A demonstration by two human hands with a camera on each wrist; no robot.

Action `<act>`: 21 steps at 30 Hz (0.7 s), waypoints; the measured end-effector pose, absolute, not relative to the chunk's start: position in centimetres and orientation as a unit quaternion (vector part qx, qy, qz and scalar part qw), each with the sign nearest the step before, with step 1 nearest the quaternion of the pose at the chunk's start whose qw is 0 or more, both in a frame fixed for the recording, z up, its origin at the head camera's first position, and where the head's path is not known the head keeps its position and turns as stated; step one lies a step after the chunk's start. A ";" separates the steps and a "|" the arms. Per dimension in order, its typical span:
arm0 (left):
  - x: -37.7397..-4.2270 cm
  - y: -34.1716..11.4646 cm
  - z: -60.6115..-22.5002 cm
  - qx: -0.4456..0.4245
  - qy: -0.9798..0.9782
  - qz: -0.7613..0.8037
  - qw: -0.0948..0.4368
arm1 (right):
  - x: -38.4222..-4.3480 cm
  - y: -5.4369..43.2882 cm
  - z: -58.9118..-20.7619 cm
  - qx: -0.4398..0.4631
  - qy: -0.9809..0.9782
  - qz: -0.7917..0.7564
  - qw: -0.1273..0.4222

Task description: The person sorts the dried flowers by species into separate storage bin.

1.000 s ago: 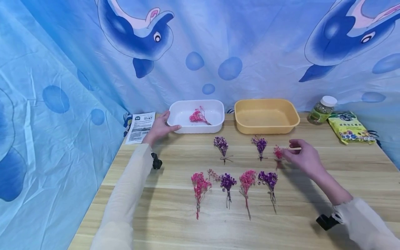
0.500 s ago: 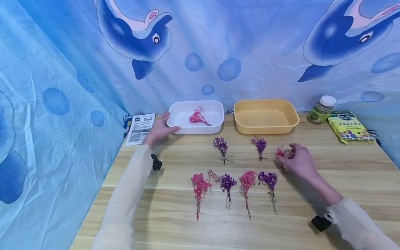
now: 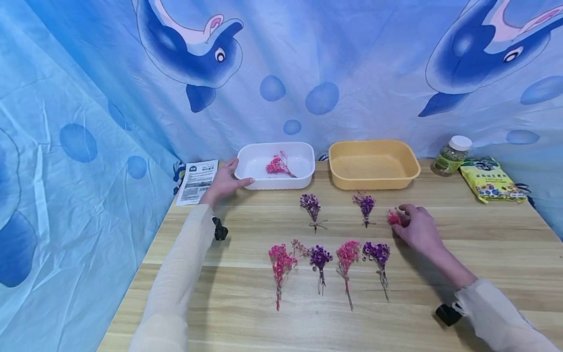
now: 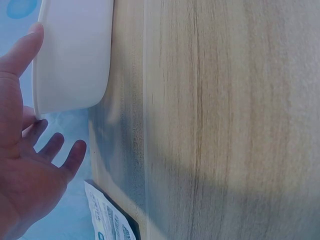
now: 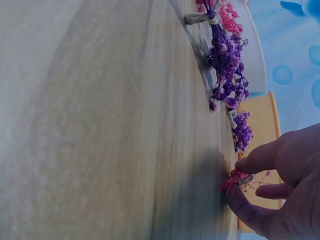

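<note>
My left hand point(image 3: 225, 182) rests at the left end of a white plastic basin point(image 3: 276, 183), thumb on its front rim and the other fingers loosely spread. In the left wrist view, thumb and forefinger touch the basin's rim point(image 4: 36, 85). A sprig of pink dried flowers point(image 3: 278, 165) lies inside it. On the right, my right hand point(image 3: 420, 229) pinches a small bunch of pink dried flowers point(image 5: 234, 180) between thumb and forefinger, close over the table. Its stems are mostly hidden by the fingers. Left of it lies a purple bunch point(image 3: 366, 208) tied with twine.
Another purple bunch point(image 3: 311, 208) lies before the white basin. Nearer are several pink and purple bunches point(image 3: 347, 259) in a row. A yellow basin point(image 3: 374, 183), a white-lidded jar point(image 3: 450, 156), a yellow-green packet point(image 3: 490, 181) and a printed packet point(image 3: 198, 182) stand or lie along the back.
My right hand has turned and shifted slightly nearer and to the right with the pink bunch. A pale stick-like piece seen at its fingers earlier is out of sight. My left hand stays put.
</note>
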State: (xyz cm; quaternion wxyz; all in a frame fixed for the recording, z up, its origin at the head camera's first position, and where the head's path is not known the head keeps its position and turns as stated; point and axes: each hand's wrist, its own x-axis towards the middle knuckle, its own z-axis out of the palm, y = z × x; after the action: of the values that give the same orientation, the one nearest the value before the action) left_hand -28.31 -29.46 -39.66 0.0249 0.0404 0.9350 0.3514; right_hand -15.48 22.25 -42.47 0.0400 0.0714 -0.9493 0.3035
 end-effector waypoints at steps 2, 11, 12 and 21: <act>-28.3 -29.5 -39.7 0.041 0.936 0.350 0.025 | -15.5 22.3 -42.5 0.074 -0.949 0.303 0.041; -28.1 -29.4 -39.5 0.043 0.936 0.349 0.029 | -15.4 22.8 -42.8 0.074 -0.943 0.322 0.039; -28.1 -29.4 -39.5 0.043 0.936 0.348 0.029 | -15.4 22.9 -42.8 0.074 -0.941 0.327 0.039; -28.2 -29.4 -39.6 0.045 0.936 0.347 0.026 | -15.4 23.2 -42.4 0.060 -0.916 0.389 0.072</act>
State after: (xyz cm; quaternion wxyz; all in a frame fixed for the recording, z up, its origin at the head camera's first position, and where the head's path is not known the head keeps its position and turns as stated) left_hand -28.17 -29.45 -39.56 0.0261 0.0454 0.9362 0.3474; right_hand -15.41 23.21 -42.39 0.0718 0.0600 -0.9163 0.3894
